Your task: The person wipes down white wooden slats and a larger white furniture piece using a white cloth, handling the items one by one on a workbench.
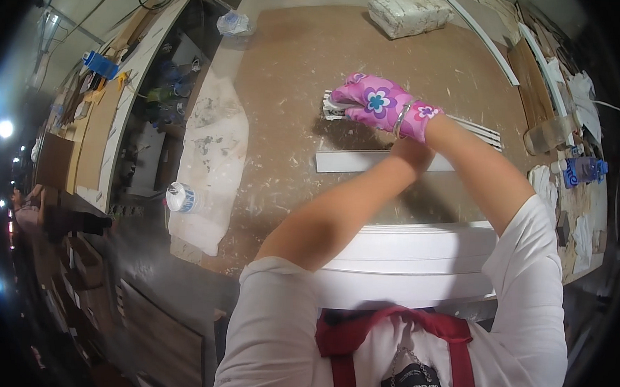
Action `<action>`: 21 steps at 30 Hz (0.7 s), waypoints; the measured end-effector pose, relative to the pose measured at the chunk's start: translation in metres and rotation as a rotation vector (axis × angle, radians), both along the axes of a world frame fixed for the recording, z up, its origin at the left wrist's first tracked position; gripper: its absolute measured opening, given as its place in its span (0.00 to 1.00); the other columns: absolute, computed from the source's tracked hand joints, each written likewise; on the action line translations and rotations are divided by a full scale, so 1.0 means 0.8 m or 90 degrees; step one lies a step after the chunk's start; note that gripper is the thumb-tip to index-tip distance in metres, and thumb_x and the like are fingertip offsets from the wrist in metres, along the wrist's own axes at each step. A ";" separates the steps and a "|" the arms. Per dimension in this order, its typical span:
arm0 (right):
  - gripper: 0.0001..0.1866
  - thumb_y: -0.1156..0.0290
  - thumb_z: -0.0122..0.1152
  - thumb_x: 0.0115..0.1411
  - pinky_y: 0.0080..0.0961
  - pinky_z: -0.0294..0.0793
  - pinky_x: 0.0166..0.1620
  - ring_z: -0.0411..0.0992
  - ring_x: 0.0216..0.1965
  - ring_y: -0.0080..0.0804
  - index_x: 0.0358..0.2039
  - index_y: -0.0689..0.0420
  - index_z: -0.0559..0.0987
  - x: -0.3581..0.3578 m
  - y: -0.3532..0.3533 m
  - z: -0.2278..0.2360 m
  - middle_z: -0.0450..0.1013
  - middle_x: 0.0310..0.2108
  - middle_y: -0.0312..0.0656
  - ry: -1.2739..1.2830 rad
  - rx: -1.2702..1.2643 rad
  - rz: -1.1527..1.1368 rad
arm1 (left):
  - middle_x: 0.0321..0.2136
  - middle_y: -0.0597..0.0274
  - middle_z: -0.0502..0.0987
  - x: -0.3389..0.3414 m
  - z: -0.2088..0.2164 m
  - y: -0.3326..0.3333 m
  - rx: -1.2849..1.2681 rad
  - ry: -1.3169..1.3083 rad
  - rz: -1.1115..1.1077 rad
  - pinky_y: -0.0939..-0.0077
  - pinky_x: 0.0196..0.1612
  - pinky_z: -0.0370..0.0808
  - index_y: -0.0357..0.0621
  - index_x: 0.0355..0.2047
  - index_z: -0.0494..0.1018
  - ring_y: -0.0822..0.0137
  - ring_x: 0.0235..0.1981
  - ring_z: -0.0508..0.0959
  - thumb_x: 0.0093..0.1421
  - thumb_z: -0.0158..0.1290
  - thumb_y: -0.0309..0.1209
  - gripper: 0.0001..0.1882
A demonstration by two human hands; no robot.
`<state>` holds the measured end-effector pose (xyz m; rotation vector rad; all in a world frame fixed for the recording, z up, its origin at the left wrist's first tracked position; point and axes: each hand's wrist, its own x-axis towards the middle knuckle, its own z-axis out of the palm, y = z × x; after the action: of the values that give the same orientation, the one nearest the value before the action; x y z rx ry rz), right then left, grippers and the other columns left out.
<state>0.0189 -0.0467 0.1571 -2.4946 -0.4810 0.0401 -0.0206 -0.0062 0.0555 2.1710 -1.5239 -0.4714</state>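
Strip bundle (331, 113), white: mid-bench (288, 73), far of a loose white bar (350, 162). Right hand (381, 105), pink floral glove: apparently closed around the bundle's left end. Left hand: hidden beneath the right arm; state cannot be told. Progress, judged: gathering under way; loose bar and near board stack (419, 250) seemingly outstanding.

Smooth white strips (419, 259) lie near on a matt, scuffed brown worktop (288, 73). The flowered glove (381, 101) looks like cloth, its bangle (401, 119) shiny metal; the far bundle (409, 13) wears crinkled, plastic-looking wrap.
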 end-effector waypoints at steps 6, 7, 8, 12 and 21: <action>0.14 0.72 0.58 0.51 0.37 0.71 0.42 0.70 0.40 0.47 0.41 0.54 0.75 0.016 0.063 -0.038 0.71 0.36 0.46 -0.063 -0.092 0.164 | 0.54 0.51 0.67 -0.030 -0.072 0.019 -0.264 0.118 0.093 0.60 0.60 0.59 0.42 0.54 0.64 0.52 0.55 0.67 0.63 0.37 0.31 0.20; 0.12 0.70 0.59 0.50 0.37 0.74 0.39 0.73 0.36 0.45 0.37 0.53 0.77 0.017 0.072 -0.061 0.72 0.33 0.44 -0.113 -0.083 0.191 | 0.54 0.51 0.67 -0.034 -0.072 0.020 -0.258 0.175 0.082 0.60 0.60 0.60 0.42 0.54 0.64 0.52 0.54 0.67 0.62 0.38 0.31 0.20; 0.12 0.70 0.59 0.49 0.36 0.74 0.38 0.73 0.35 0.45 0.36 0.53 0.77 0.018 0.084 -0.069 0.73 0.32 0.44 -0.089 -0.154 0.194 | 0.53 0.51 0.67 -0.034 -0.063 0.026 -0.228 0.188 0.062 0.60 0.60 0.60 0.42 0.54 0.64 0.52 0.54 0.67 0.62 0.38 0.31 0.20; 0.10 0.70 0.59 0.47 0.35 0.76 0.36 0.75 0.33 0.43 0.33 0.54 0.80 0.027 0.106 -0.054 0.75 0.30 0.45 -0.023 -0.289 0.154 | 0.52 0.50 0.68 -0.031 -0.038 0.033 -0.180 0.164 -0.001 0.60 0.59 0.61 0.41 0.52 0.65 0.52 0.53 0.68 0.62 0.38 0.30 0.19; 0.22 0.57 0.55 0.56 0.33 0.71 0.44 0.72 0.39 0.42 0.46 0.59 0.73 -0.091 -0.093 0.000 0.73 0.35 0.47 -0.268 -0.118 -0.105 | 0.46 0.46 0.71 -0.017 -0.019 0.000 0.049 -0.146 -0.090 0.60 0.52 0.68 0.39 0.42 0.70 0.52 0.48 0.71 0.57 0.43 0.27 0.13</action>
<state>-0.0535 -0.1208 0.1572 -2.7211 -0.4530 -0.5374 -0.0340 -0.0062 0.0405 2.2492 -1.8197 -0.3399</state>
